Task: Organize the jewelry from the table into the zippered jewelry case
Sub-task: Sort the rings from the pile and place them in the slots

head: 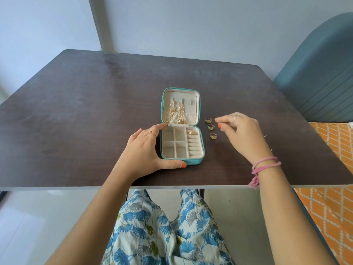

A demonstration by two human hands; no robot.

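A teal zippered jewelry case (198,161) lies open on the dark table (95,111). Gold necklaces (175,113) hang on hooks inside its lid. One gold ring (191,132) sits at the top of the ring rolls in the base. Three gold rings lie in a row on the table right of the case: far (208,120), middle (211,127), near (213,135). My left hand (147,150) holds the case's left side, thumb along its front edge, forefinger at the hinge. My right hand (240,132) hovers just right of the rings with loosely curled fingers and holds nothing.
A blue upholstered chair (321,73) stands at the right beyond the table. An orange patterned cloth (328,188) lies to the right below the table edge. My lap in a blue floral garment (162,226) shows under the table's front edge.
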